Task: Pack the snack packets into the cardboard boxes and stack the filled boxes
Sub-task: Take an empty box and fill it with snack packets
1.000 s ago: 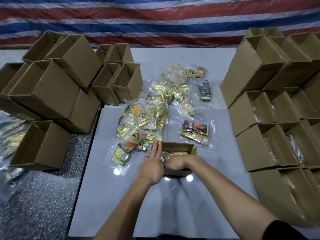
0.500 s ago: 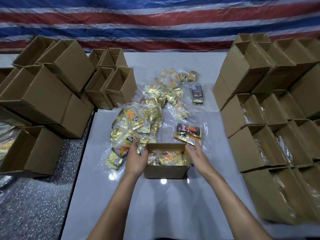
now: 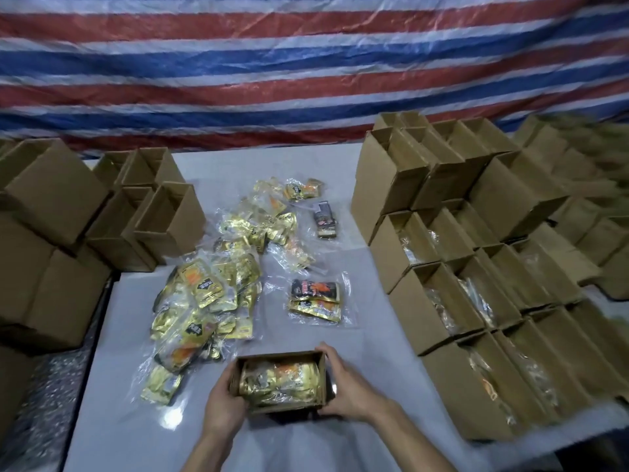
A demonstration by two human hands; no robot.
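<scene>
The box [image 3: 280,383] of snack packets [image 3: 277,378] sits between both hands — left hand [image 3: 223,403] and right hand [image 3: 343,386] grip its ends.

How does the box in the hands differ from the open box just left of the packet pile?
The held box is filled with gold packets; the left box looks empty. The held box is gripped at both ends by the left hand and right hand; the left box sits untouched among other boxes. Both are brown cardboard, tops open.
</scene>
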